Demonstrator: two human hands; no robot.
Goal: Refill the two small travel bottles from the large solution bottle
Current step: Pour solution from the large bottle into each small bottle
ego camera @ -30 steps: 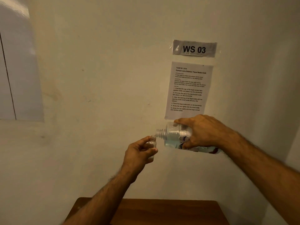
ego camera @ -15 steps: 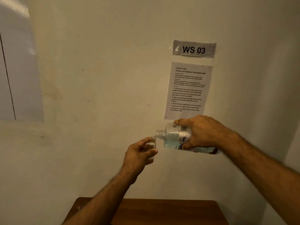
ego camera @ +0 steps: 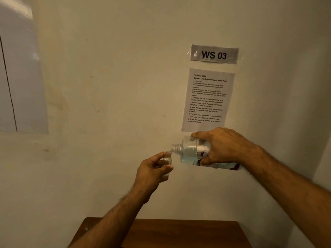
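Two bottles meet in mid-air in front of the pale wall (ego camera: 111,86), well above the far edge of the wooden table (ego camera: 188,231), so neither rests on anything. Only that strip of table shows, so a second travel bottle and any caps cannot be placed.

Largest is the large solution bottle (ego camera: 190,151), tipped almost flat with its uncapped threaded neck pointing left and clear liquid lying along its lower side. The right hand (ego camera: 225,145) is clamped over its body from above, thumb underneath near the label. Below and left of the neck, the small travel bottle (ego camera: 167,161) stands roughly upright, pinched between thumb and fingers of the left hand (ego camera: 152,170); its open mouth sits just under the lip of the big neck, touching or nearly so. No stream is visible between them, though it could be too thin to make out.

Pouring well here probably means raising the big bottle's base slowly, since its mouth is far wider than the one beneath and a sudden surge would overshoot. Keeping the lip resting on the little rim, the travel bottle vertical, and easing back before it brims should avoid spills.
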